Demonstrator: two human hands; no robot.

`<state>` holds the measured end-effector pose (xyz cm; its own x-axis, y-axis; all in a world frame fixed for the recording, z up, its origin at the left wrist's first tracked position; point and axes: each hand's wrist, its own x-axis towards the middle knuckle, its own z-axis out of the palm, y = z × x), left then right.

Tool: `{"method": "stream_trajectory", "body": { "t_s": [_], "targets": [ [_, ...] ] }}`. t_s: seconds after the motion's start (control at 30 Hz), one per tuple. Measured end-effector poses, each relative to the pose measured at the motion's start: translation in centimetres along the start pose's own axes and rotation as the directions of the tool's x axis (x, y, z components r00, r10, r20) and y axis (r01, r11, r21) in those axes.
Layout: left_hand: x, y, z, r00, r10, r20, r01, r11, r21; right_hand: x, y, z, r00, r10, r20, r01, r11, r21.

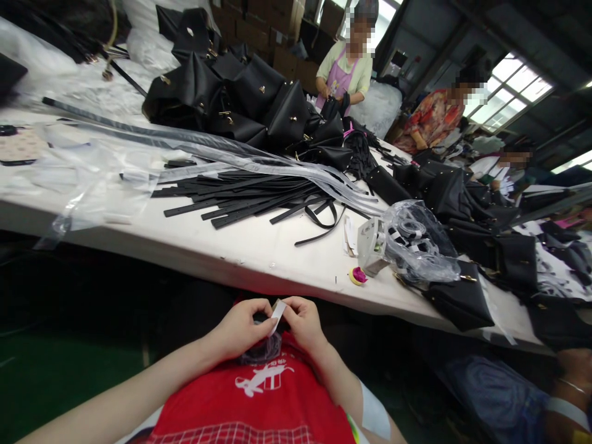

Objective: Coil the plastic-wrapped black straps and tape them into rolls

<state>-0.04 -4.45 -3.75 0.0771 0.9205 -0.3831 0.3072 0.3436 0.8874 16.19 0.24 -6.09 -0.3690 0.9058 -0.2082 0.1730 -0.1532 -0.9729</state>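
Observation:
In front of my red apron (259, 401), both hands meet low in the head view. My left hand (245, 327) is closed in a pinch on a small white slip (278, 313), which tilts up between the hands. From the other side, my right hand (301, 320) pinches the same slip near its upper end. A greyish, see-through coiled bundle (263, 350) hangs just under my left fingers, against the apron; whether it joins the slip I cannot tell.
The white table (222, 259) runs across ahead. On it lie black straps (250, 191), clear plastic-wrapped strips (296, 163), black bags (259, 86), a small white box (370, 246), a plastic bag of coils (419, 240) and a yellow tape roll (357, 276). Other people work beyond and at right.

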Motion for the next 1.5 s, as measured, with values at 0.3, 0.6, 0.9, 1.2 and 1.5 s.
{"method": "stream_trajectory", "body": {
  "t_s": [0.3,0.6,0.9,1.2,1.5],
  "targets": [
    [-0.6,0.4,0.1,0.977,0.210,-0.046,-0.199,0.965,0.170,0.4,-1.0,-2.3,0.944,0.081,0.321,-0.113,0.990,0.083],
    [-1.4,1.5,-0.2,0.973,0.231,0.007,-0.230,0.962,0.147,0.9,-0.6,-2.1,0.867,0.248,0.432,-0.342,0.927,0.153],
    [0.4,0.6,-1.0,0.993,0.094,0.065,-0.104,0.978,0.179,-0.5,-1.9,-1.4,0.947,-0.224,0.228,0.304,0.852,-0.426],
    [3.1,0.8,-1.7,0.987,-0.030,0.156,0.099,0.883,-0.458,-3.4,-3.3,-1.5,0.797,-0.486,0.357,0.591,0.511,-0.624],
    [4.3,-2.1,0.1,0.986,0.016,0.168,0.040,0.945,-0.325,3.4,-4.6,-16.7,0.629,-0.561,-0.538,0.074,0.732,-0.677]
  ]
}}
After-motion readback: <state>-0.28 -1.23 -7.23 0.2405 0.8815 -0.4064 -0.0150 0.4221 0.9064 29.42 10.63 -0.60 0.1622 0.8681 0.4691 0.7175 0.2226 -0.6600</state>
